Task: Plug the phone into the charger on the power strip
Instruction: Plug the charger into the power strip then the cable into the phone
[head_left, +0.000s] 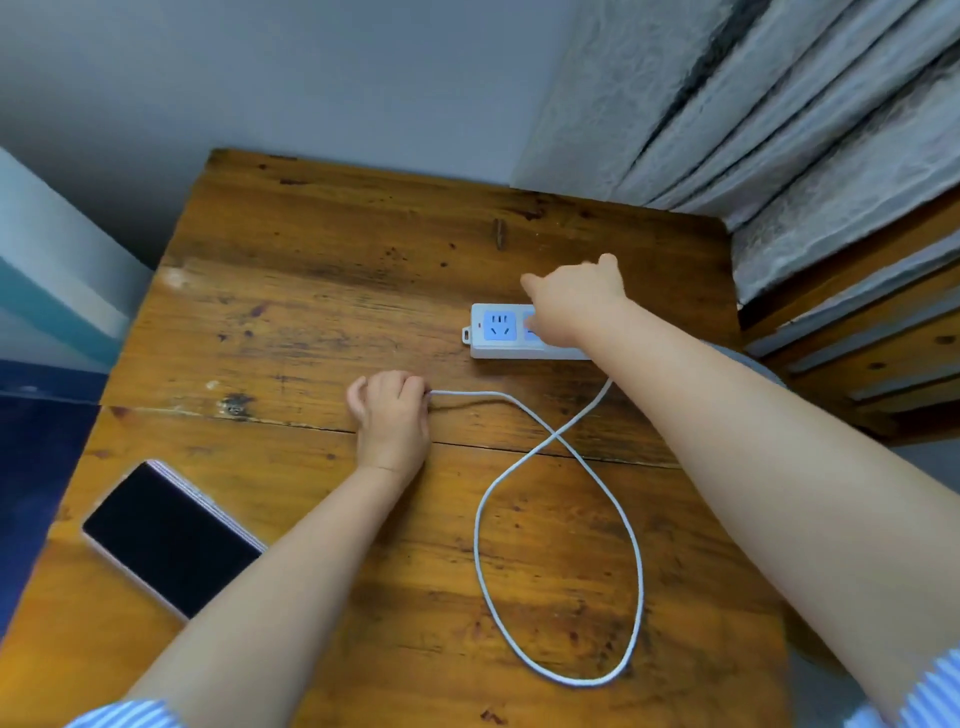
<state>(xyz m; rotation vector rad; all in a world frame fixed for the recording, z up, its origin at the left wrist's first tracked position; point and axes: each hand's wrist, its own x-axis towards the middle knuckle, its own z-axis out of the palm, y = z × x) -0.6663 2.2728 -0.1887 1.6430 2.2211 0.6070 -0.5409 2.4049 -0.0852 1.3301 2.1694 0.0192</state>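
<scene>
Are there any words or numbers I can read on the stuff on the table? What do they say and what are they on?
No words or numbers can be read here.
Power strip: no readable print; only socket holes on a blue face and a small red mark at its left end.
Phone: screen dark, nothing showing.
White cable: plain.
Wooden table: only stains and scratches.
</scene>
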